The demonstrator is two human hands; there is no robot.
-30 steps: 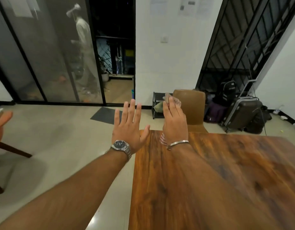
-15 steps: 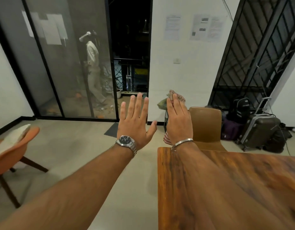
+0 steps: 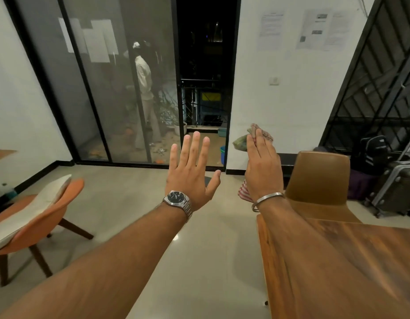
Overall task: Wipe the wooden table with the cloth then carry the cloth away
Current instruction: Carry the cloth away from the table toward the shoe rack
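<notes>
Right hand [image 3: 262,168] raised beyond the far edge of the brown wooden counter [image 3: 351,268], its grip pinching a crumpled red-striped cloth [image 3: 260,134] against the palm — lifted clear, seemingly for carrying away — while the left hand [image 3: 190,173] hovers beside it, fingers spread

cloth [image 3: 245,192]: red-white stripes, green-brown checks at top | surface [image 3: 360,261]: reddish-brown wood grain | near chair [image 3: 319,180]: tan | left chair [image 3: 38,217]: orange, cream cushion | floor [image 3: 130,203]: beige
</notes>
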